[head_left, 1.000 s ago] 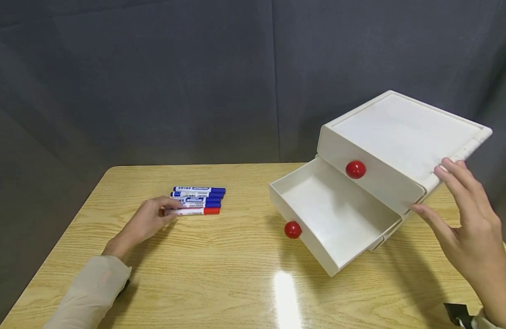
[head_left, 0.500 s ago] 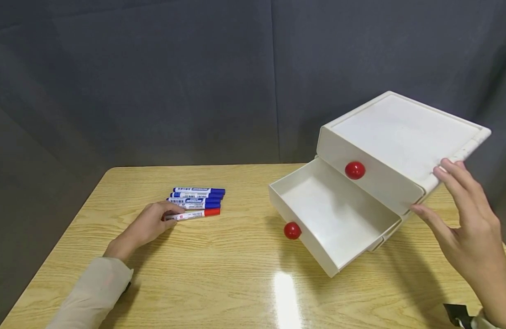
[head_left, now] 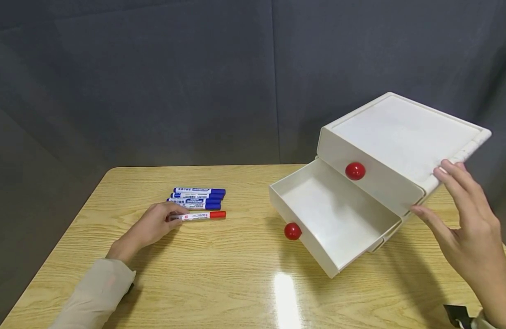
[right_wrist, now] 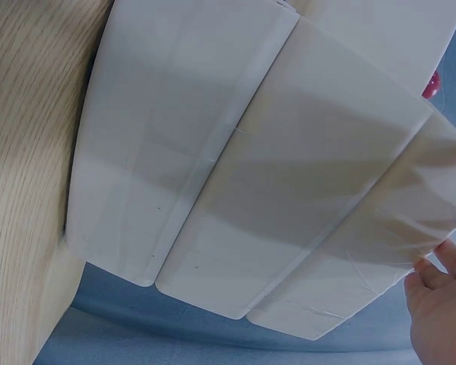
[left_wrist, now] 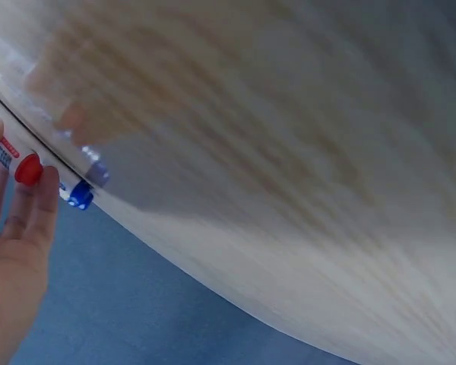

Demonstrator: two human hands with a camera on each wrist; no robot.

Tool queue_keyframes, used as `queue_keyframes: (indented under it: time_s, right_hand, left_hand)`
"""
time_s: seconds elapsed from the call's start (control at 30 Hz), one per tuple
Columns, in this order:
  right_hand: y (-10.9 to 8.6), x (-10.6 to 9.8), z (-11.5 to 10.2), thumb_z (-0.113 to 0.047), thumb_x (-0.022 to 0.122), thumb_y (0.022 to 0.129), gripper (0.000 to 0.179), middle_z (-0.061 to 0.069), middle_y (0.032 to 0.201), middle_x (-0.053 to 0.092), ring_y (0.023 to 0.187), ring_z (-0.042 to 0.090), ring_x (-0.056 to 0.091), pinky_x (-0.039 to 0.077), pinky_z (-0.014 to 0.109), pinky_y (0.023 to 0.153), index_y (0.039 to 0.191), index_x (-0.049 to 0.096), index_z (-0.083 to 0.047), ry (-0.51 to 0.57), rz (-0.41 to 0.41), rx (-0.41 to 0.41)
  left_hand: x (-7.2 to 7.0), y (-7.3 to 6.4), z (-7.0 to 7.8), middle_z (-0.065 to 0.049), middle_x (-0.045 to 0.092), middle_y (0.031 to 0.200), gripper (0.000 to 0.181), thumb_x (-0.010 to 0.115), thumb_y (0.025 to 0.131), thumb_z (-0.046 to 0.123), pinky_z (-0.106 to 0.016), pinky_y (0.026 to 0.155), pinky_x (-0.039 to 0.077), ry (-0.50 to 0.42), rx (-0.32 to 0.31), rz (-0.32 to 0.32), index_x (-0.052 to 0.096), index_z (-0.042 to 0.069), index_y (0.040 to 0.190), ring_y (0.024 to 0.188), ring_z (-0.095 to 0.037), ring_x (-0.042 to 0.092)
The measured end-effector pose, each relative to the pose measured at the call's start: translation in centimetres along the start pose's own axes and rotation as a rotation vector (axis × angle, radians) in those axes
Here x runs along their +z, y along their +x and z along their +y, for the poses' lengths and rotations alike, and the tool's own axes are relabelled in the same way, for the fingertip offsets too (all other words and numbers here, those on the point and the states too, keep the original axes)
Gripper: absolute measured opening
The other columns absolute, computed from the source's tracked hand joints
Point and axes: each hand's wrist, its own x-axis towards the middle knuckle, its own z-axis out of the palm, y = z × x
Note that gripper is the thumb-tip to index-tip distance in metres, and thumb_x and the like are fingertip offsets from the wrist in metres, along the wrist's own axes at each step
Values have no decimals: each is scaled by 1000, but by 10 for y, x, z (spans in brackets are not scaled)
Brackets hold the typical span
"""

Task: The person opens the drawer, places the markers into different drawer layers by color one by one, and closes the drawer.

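Observation:
My left hand [head_left: 156, 222] pinches the rear end of a red-capped whiteboard marker [head_left: 201, 215] at the left of the table. In the left wrist view the marker's red end [left_wrist: 28, 169] shows between thumb and fingers. Just behind it, several blue-capped markers [head_left: 197, 200] lie side by side, apart from the red one. My right hand [head_left: 468, 219] touches a white drawer cabinet [head_left: 405, 132], its fingers extended on the top side edge and the thumb at the front corner. In the right wrist view, fingertips [right_wrist: 433, 266] meet the cabinet's upper edge.
The cabinet's lower drawer [head_left: 335, 210] is pulled out, with nothing visible inside. Above it, the upper drawer, with a red knob [head_left: 355, 171], is pushed in. Another red knob [head_left: 292, 231] projects from the lower drawer. A dark curtain [head_left: 195, 82] hangs behind the wooden table [head_left: 220, 283].
The red marker has moved nearer the front and slightly right, away from the blue markers, with my left hand on it. My right hand and the cabinet have stayed in place.

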Motion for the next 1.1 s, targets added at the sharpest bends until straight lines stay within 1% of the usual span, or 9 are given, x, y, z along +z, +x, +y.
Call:
queue_keyframes:
  time_s: [0.07,0.23,0.43,0.53,0.63,0.87,1.1]
  right_hand:
    - [0,0,0,-59,53,92,81,37,131,54,143,29,42,28,24,121,127,57,14,1,2,-1]
    - [0,0,-1,-59,53,93,81,37,131,54,143,29,42,28,24,121,127,56,14,1,1,-4]
    - [0,0,0,-59,53,93,80,37,132,54,142,32,42,29,24,121,127,56,14,2,1,-2]
    - [0,0,1,-59,53,93,81,37,132,54,142,34,42,28,25,121,128,56,14,1,-4,1]
    - [0,0,1,-59,52,93,81,36,133,53,142,34,42,28,24,121,128,56,14,-3,-10,3]
    - [0,1,1,-60,53,92,82,37,132,54,142,31,42,29,24,121,127,56,14,2,-4,5]
    - [1,0,1,-61,53,92,83,36,133,54,143,30,41,28,24,122,128,56,14,4,-12,17]
  left_hand:
    - [0,0,2,-5,69,94,22,71,89,2,-23,63,42,3,10,11,75,8,110,74,-14,50]
    - [-1,1,9,-6,71,98,23,70,88,0,-26,69,46,0,27,22,75,9,108,81,-15,54]
    - [-4,5,23,-8,72,106,26,69,89,-1,-28,72,52,-9,46,13,74,9,113,87,-16,59]
    - [-6,6,31,-9,71,110,27,69,90,-1,-30,73,53,-22,65,11,73,9,115,89,-17,61]
    - [-8,8,39,-9,72,112,27,69,90,0,-31,76,55,-23,99,23,73,9,115,92,-18,63]
    - [-17,14,57,-7,72,108,26,70,89,1,-27,70,53,-31,150,52,73,8,114,86,-15,61]
    - [-26,19,75,-7,72,110,26,70,89,-1,-29,73,55,-59,192,58,72,7,113,87,-15,64]
